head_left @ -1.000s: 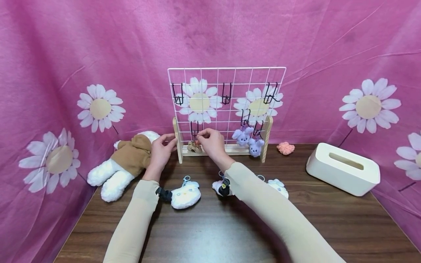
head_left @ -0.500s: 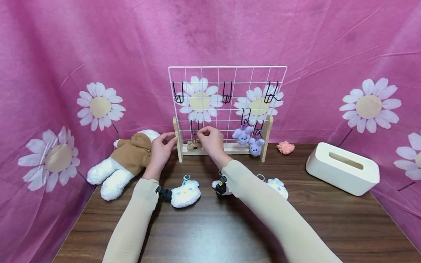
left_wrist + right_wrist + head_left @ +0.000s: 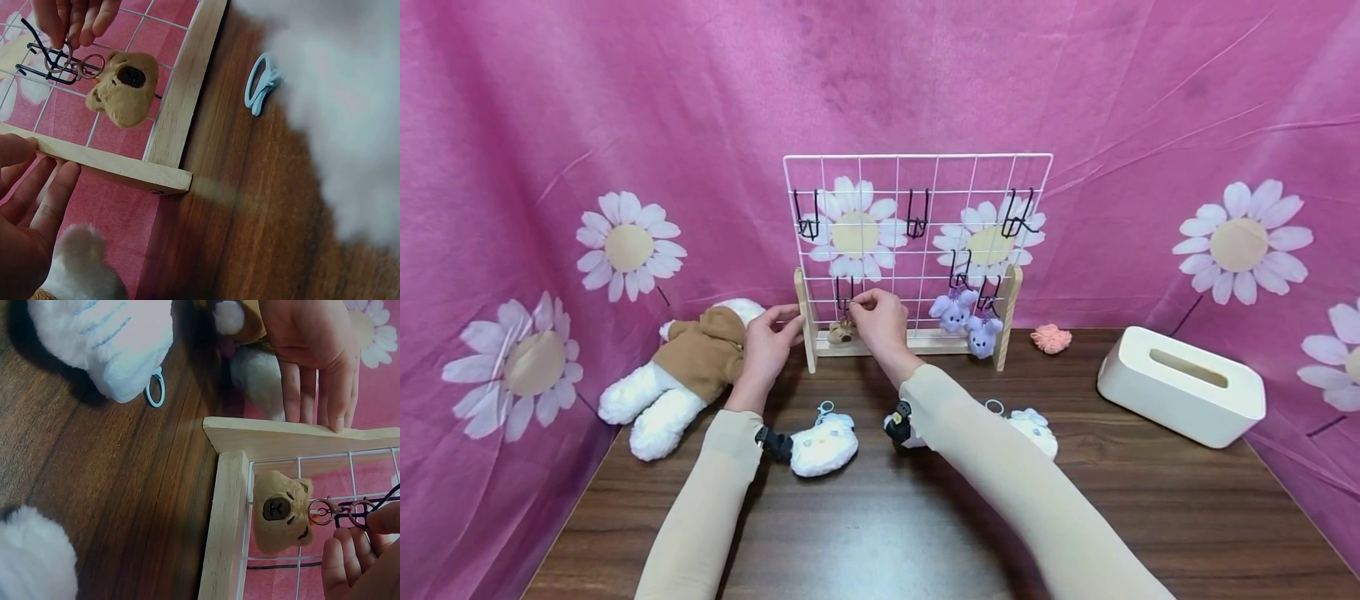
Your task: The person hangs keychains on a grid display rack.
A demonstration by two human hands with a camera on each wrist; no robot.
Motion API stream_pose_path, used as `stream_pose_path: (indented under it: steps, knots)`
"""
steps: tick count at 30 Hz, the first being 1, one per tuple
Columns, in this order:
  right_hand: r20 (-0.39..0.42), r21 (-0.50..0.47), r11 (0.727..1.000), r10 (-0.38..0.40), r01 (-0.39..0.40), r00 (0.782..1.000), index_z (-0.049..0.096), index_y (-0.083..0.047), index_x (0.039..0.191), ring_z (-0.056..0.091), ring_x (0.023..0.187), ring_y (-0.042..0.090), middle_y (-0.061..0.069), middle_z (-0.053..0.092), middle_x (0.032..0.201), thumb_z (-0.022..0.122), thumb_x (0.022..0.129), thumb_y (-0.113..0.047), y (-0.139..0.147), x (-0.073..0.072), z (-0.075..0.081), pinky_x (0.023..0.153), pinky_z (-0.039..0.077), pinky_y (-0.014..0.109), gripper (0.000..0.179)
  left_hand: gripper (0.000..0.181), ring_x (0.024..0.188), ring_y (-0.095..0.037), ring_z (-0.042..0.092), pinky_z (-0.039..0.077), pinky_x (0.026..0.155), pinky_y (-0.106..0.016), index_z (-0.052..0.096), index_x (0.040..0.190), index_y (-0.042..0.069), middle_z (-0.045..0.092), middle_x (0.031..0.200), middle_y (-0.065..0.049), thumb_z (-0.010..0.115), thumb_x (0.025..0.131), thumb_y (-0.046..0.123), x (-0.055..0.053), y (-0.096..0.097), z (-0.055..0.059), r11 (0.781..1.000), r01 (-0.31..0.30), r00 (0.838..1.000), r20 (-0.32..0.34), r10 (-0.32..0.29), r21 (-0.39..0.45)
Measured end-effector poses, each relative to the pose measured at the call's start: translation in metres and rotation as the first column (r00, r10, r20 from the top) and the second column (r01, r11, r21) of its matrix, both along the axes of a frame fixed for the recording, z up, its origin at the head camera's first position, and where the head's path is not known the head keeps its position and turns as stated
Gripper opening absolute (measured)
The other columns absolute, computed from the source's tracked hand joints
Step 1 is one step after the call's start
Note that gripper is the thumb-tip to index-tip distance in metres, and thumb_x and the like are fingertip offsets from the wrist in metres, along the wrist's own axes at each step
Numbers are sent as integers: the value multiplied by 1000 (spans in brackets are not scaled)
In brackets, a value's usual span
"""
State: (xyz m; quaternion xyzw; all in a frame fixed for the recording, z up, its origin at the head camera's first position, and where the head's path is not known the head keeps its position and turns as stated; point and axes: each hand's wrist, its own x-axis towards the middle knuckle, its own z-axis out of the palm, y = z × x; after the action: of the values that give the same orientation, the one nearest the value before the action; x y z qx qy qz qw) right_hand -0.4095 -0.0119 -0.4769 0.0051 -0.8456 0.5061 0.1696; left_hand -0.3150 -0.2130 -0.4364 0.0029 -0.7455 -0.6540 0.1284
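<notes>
At the left side of a white wire grid rack (image 3: 917,156), my left hand (image 3: 769,343) pinches the wooden side post (image 3: 112,165), thumb on one side and fingers on the other. My right hand (image 3: 882,323) pinches the metal ring (image 3: 360,514) of a brown bear-head keychain (image 3: 281,512) at the lower left black hook (image 3: 53,67). Ring and hook overlap in both wrist views; whether the ring is around the hook I cannot tell. The bear hangs below my fingertips, above the rack's wooden base bar (image 3: 925,342).
Two purple bunny keychains (image 3: 953,312) hang on the lower right hooks. More black hooks (image 3: 917,215) line the top. White plush keychains (image 3: 823,446) lie in front, partly under my forearms. A plush dog (image 3: 696,358) lies left; a pink tuft (image 3: 1051,337) and white tissue box (image 3: 1180,387) stand right.
The bear head has turned on its ring and shifted slightly left. My right wrist and forearm have moved a little left. My left hand has stayed on the post.
</notes>
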Motion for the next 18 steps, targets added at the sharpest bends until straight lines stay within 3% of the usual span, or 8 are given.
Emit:
stream_pose_path:
  steps: [5, 18]
  knots:
    - [0, 9, 1000, 6, -6, 1000, 84, -29, 90, 73, 88, 16, -14, 79, 82, 84, 95, -34, 0, 0, 1, 79, 65, 33, 7, 31, 104, -19, 77, 73, 90, -23, 72, 138, -8, 73, 135, -35, 71, 110, 6, 1, 1, 1, 1000, -1, 1000, -2, 1, -3]
    - [53, 3, 999, 35, -35, 998, 85, -29, 92, 75, 88, 13, -15, 80, 84, 87, 94, -37, 5, 1, 0, 78, 69, 31, 9, 32, 101, -13, 75, 74, 93, -30, 72, 138, -8, 73, 135, -35, 71, 110, 7, 2, 0, 1, 1000, 1, 1000, -3, -1, -11]
